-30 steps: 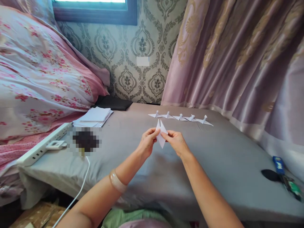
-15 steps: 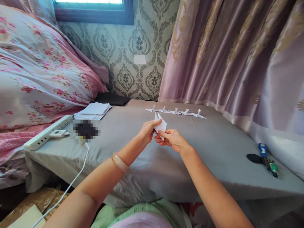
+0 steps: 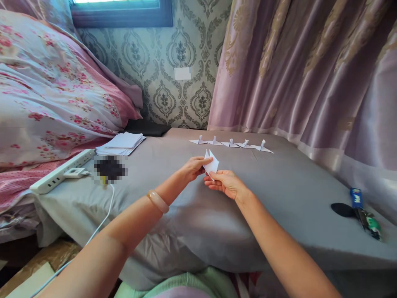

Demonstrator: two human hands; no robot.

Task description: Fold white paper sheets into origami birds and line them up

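Note:
A folded piece of white paper [image 3: 212, 164], roughly diamond-shaped with a split upper point, is held up between both hands over the grey cloth. My left hand [image 3: 197, 166] pinches its upper left edge, thumb on the near face. At the lower tip, my right hand [image 3: 226, 182] grips it between thumb and fingers, the other fingers curled beneath. Beyond the hands, several folded paper birds [image 3: 231, 143] stand in a row toward the back of the table.
On the left lie a stack of white paper [image 3: 124, 142], a white power strip [image 3: 62, 171] and a blurred dark object [image 3: 110, 169] with a white cable [image 3: 104, 219]. A blue-labelled item [image 3: 356, 198] and a black oval object [image 3: 342, 210] lie at the right. Curtains [image 3: 266, 82] hang behind the grey-covered table [image 3: 173, 231].
The view has shifted slightly. Both hands keep hold of the folded paper, its near face now turned a little more toward me; the grips look nearly the same.

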